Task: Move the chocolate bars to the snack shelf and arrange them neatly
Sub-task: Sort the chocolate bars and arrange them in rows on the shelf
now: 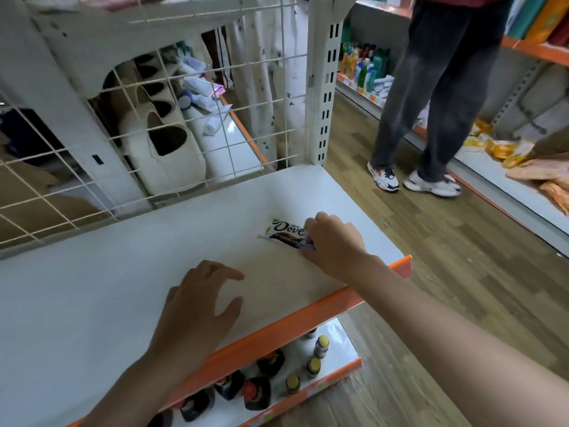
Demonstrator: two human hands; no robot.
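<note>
A white shelf [123, 288] with an orange front edge fills most of the view, backed by a wire grid [147, 124]. Across the wooden floor [446, 272] a second person [431, 97] in dark trousers and pale trainers stands facing another set of shelves. On the lower shelf, bottles [268, 383] stand in rows. The left hand [197, 306] hovers over or rests on the white shelf near its front edge, its fingers spread and loosely bent, holding nothing. The right hand [332, 241] lies on the right end of a chocolate bar [284, 232], fingers curled over the wrapper. The bar lies flat on the white shelf, towards its right side, well apart from the left hand.
</note>
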